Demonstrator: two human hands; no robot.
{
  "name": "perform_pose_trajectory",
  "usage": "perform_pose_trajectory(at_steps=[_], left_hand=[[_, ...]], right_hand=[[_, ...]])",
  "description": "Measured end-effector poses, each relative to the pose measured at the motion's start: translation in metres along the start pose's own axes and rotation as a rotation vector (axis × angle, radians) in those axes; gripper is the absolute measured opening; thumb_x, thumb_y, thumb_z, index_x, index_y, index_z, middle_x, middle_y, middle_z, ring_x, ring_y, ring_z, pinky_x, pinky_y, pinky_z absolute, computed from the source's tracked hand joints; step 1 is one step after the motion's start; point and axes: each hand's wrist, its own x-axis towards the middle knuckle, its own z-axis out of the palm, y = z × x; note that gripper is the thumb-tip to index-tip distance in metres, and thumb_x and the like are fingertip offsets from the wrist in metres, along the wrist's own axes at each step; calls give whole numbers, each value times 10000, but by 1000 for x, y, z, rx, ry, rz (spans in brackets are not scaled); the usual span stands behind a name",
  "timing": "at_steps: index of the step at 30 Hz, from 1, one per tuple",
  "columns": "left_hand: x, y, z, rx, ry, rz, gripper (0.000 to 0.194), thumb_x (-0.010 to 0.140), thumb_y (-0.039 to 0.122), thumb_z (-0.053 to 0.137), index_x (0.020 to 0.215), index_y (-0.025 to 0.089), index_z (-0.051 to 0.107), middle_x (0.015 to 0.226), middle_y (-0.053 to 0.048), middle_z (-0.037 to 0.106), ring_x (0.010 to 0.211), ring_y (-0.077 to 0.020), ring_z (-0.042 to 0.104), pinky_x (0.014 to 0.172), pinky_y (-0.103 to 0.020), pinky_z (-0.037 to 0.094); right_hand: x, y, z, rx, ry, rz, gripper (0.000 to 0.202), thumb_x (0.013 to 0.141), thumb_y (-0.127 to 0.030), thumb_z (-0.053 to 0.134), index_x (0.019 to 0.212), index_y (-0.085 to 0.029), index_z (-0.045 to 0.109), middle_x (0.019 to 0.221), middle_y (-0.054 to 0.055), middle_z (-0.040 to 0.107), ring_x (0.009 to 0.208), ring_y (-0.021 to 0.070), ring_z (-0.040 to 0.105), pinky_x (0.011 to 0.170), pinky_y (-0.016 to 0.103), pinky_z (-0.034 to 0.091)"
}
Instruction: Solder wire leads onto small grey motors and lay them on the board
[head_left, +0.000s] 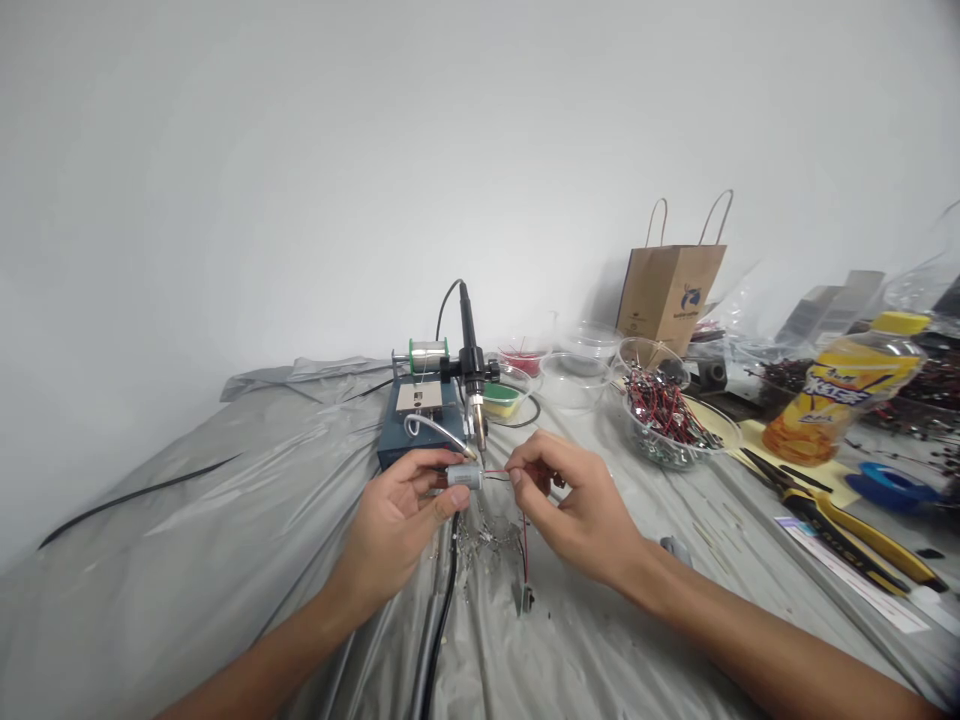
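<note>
Between the thumb and fingers of my left hand (401, 520) lies a small grey cylinder (463, 476) with faint print, held on its side. My right hand (566, 500) pinches thin red and black wires (495, 474) that reach the cylinder's right end. From below that hand, more red and black wire hangs down to a small circuit board (526, 598). A soldering iron (472, 365) is clamped tip down, its point just above the cylinder's right end. Beside it, a metal solder feed tube (442, 432) slants toward the same spot.
Behind my hands stands a blue soldering base (390, 435) with a solder spool (428, 356). Rightward are a clear bowl of wired parts (667, 425), a paper bag (667, 295), a drink bottle (844, 390), pliers (840, 525) and blue tape (892, 487). A black cable (444, 615) crosses the grey sheet.
</note>
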Motion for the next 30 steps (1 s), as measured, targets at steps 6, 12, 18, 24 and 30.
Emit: perform_pose_trajectory(at_steps=[6,12,18,24,30], left_hand=[[0,-1,-1,8,7,8,345,850,336,860,1108,188,686,1074,-57,736,962,-150,689,847,-218,572],[0,1,0,11,1,-5,350,852,335,858,1115,183,684,1064,-61,741,951,-145,690,838,-208,570],[0,3,2,17,-2,1,349,853,328,855,1111,172,678,1062,-71,745,943,-150,693,833,-213,572],[-1,4,2,-12,-14,-12,341,862,314,846,1115,170,669,1077,-78,745,969,-160,696,850,-228,578],[-2,3,1,-8,-18,-10,349,858,314,851,1118,169,670,1073,-77,740,958,-158,695,833,-224,578]], right_hand=[[0,-1,-1,-2,-5,15,117,877,-82,556,825,-151,636,729,-7,605,647,93,530,594,208,415],[0,-1,1,-4,-1,12,110,882,-95,559,835,-151,641,740,-2,613,656,98,541,598,213,424],[-2,0,-1,-11,-10,22,112,876,-89,554,832,-156,633,745,-2,615,661,99,546,593,212,426],[-1,0,0,-19,-19,10,107,872,-86,553,834,-155,625,743,-5,604,657,95,535,594,210,423],[-1,-1,0,-13,-17,17,108,877,-92,553,838,-155,631,751,0,611,662,99,540,591,213,423]])
